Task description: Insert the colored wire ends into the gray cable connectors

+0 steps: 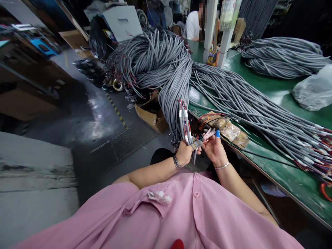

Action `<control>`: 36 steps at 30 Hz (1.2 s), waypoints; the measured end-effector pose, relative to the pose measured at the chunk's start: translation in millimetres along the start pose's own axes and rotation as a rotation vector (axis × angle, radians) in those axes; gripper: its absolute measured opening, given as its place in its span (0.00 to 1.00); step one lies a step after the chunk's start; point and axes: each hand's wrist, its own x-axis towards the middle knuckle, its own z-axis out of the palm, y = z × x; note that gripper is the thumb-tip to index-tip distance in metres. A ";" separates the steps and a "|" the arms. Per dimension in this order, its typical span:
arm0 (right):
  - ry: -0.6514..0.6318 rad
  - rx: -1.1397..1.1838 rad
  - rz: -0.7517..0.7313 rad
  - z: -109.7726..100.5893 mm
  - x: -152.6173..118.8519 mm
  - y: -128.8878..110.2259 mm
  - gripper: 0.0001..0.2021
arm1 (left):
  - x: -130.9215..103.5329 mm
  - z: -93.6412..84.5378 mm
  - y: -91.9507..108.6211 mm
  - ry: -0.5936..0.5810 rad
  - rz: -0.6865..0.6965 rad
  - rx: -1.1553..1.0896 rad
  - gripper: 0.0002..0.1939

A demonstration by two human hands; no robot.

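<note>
My left hand (184, 153) is closed around several grey cables (188, 133) at waist height; a wrapped thumb lies across them. White bands mark the cables near their stripped ends, where thin red, blue and other coloured wires stick out. Just to the right, my right hand (215, 148) pinches at a fan of fine coloured wires (199, 137) on one cable end. One of its fingers wears a blue cover (217, 133), another a pale wrap. The exact contact at the fingertips is small and partly hidden.
A thick heap of grey cables (155, 52) hangs over the green table (282, 183) edge; more cables (241, 93) lie along it. A taped brown block (228, 131) sits by the edge. An opened carton (149, 116) stands below. Behind is a person in white (192, 26).
</note>
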 end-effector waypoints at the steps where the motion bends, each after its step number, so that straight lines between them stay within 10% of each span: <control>1: -0.021 -0.017 0.029 -2.1 -1.6 -1.1 0.22 | -1.0 -1.0 0.2 -0.004 0.002 0.001 0.19; 7: -0.119 -0.291 0.170 -9.1 -16.0 -12.6 0.17 | -6.6 -12.0 -4.2 -0.066 0.034 0.087 0.18; 19: -0.187 -0.630 -0.121 9.9 -38.0 -5.8 0.08 | -5.3 -24.5 -6.8 -0.310 -0.100 0.363 0.17; 27: -0.117 -0.598 -0.053 -6.3 -43.9 -0.3 0.13 | -6.9 -20.0 0.1 -0.159 -0.027 0.119 0.19; 36: -0.123 -0.587 -0.118 14.1 -40.8 8.7 0.11 | -11.4 -23.0 -0.3 -0.253 -0.063 0.237 0.19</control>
